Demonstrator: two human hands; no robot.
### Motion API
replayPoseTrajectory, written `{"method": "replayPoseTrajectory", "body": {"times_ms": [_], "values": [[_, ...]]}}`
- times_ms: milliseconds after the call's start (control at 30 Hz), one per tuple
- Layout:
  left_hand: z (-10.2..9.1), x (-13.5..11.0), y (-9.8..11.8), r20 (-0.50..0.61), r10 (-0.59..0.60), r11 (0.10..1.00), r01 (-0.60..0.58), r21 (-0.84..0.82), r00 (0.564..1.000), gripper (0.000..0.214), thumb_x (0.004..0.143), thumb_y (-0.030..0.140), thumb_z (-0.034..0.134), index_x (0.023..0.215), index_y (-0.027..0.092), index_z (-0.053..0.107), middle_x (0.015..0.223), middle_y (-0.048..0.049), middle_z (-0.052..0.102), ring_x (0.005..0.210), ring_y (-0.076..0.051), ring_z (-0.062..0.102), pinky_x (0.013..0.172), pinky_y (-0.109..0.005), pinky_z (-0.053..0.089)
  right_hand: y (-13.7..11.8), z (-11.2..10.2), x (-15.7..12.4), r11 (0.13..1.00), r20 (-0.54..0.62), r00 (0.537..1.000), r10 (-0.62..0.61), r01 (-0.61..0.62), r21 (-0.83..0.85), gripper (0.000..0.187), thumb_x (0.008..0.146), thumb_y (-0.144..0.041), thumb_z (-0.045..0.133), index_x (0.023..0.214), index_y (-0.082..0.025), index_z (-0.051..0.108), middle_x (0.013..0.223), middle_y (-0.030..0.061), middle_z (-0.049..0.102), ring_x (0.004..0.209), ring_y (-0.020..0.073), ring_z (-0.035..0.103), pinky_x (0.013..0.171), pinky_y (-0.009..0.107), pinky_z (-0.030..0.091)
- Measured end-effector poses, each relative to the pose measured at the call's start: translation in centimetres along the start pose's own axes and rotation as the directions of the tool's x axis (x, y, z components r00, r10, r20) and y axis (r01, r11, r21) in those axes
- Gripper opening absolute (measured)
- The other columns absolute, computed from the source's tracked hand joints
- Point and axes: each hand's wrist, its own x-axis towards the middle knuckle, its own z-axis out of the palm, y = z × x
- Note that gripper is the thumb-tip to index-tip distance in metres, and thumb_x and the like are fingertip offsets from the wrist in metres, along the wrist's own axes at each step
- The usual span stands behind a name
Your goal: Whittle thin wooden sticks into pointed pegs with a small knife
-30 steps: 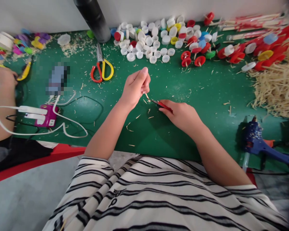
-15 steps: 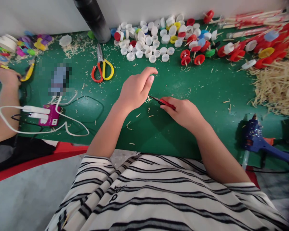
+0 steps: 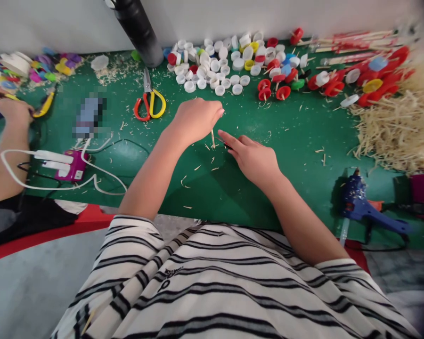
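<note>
My left hand [image 3: 196, 120] hovers over the green table [image 3: 297, 136] with its fingers curled, pinching a short wooden stick [image 3: 212, 138] that points down at the table. Just to its right, my right hand [image 3: 251, 159] lies low over a small cutter [image 3: 222, 141]. Only the cutter's dark tip shows past my index finger, which is stretched along it. The tip sits right beside the stick's lower end. Wood shavings [image 3: 212, 162] lie scattered under and around both hands.
Red-and-yellow scissors [image 3: 149, 101] and a black cylinder [image 3: 137, 28] lie behind my left hand. Bottle caps [image 3: 212, 61], red caps on sticks [image 3: 272, 87], a stick pile [image 3: 399, 127], a blue glue gun [image 3: 360, 207], a purple power strip [image 3: 70, 167] and another person's hand [image 3: 10, 110] surround me.
My left hand has dropped and curled over the stick. My right hand slid forward to meet it, now covering the cutter's red handle. The view shifted slightly right.
</note>
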Motion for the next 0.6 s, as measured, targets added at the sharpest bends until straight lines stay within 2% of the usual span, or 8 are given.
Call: {"method": "replayPoseTrajectory", "body": {"times_ms": [67, 133, 333, 467, 533, 600], "values": [[0.5, 0.2, 0.0, -0.045, 0.008, 0.999, -0.01, -0.034, 0.999, 0.041, 0.105, 0.038, 0.037, 0.115, 0.021, 0.074, 0.096, -0.0114, 0.075, 0.098, -0.025, 0.068, 0.086, -0.037, 0.048, 0.1, 0.1, 0.0, 1.0, 0.007, 1.0, -0.009, 0.01, -0.016, 0.054, 0.109, -0.037, 0.032, 0.162, -0.05, 0.035, 0.11, 0.0037, 0.067, 0.081, 0.0172, 0.062, 0.057, 0.026, 0.031], [1.2, 0.4, -0.1, -0.109, 0.023, 0.996, -0.033, -0.086, 0.994, 0.038, 0.103, 0.037, 0.042, 0.109, 0.021, 0.076, 0.088, -0.0108, 0.074, 0.093, -0.025, 0.068, 0.083, -0.036, 0.048, 0.2, 0.1, 0.0, 1.0, 0.0, 1.0, -0.003, 0.003, -0.011, 0.053, 0.109, -0.037, 0.032, 0.161, -0.05, 0.037, 0.106, 0.0035, 0.066, 0.076, 0.0157, 0.06, 0.057, 0.026, 0.031], [3.1, 1.7, -1.4, -0.27, 0.114, 0.945, -0.189, -0.268, 0.956, 0.03, 0.097, 0.041, 0.054, 0.088, 0.023, 0.077, 0.066, -0.0085, 0.064, 0.085, -0.027, 0.067, 0.078, -0.037, 0.048, 0.4, -0.1, 0.1, 0.995, 0.016, 0.999, 0.028, -0.03, 0.097, 0.054, 0.108, -0.038, 0.034, 0.162, -0.045, 0.038, 0.102, 0.0039, 0.065, 0.08, 0.0166, 0.062, 0.061, 0.025, 0.038], [2.8, 2.1, -1.1, -0.246, 0.14, 0.936, -0.21, -0.284, 0.959, 0.031, 0.096, 0.041, 0.056, 0.08, 0.023, 0.076, 0.062, -0.0081, 0.06, 0.081, -0.028, 0.066, 0.078, -0.039, 0.048, 1.0, 0.3, 0.3, 0.977, -0.014, 1.0, 0.001, 0.002, 0.212, 0.055, 0.108, -0.036, 0.034, 0.163, -0.039, 0.04, 0.105, 0.0043, 0.068, 0.086, 0.018, 0.063, 0.073, 0.026, 0.046], [2.1, 1.9, -0.6, -0.187, 0.126, 0.946, -0.175, -0.274, 0.974, 0.028, 0.095, 0.037, 0.058, 0.078, 0.022, 0.075, 0.063, -0.0078, 0.06, 0.076, -0.027, 0.064, 0.077, -0.04, 0.047, 1.2, 0.4, 0.2, 0.967, -0.02, 1.0, -0.014, 0.018, 0.255, 0.055, 0.108, -0.035, 0.035, 0.163, -0.037, 0.041, 0.109, 0.0047, 0.07, 0.089, 0.019, 0.065, 0.079, 0.028, 0.048], [1.4, 1.6, -0.2, -0.117, 0.101, 0.975, -0.122, -0.185, 0.988, 0.03, 0.097, 0.029, 0.052, 0.082, 0.02, 0.077, 0.069, -0.009, 0.062, 0.072, -0.027, 0.063, 0.076, -0.042, 0.046, 1.2, 0.5, 0.1, 0.961, -0.014, 1.0, -0.027, 0.03, 0.273, 0.055, 0.107, -0.033, 0.037, 0.162, -0.037, 0.042, 0.113, 0.0048, 0.072, 0.093, 0.0201, 0.066, 0.082, 0.029, 0.049]]}}
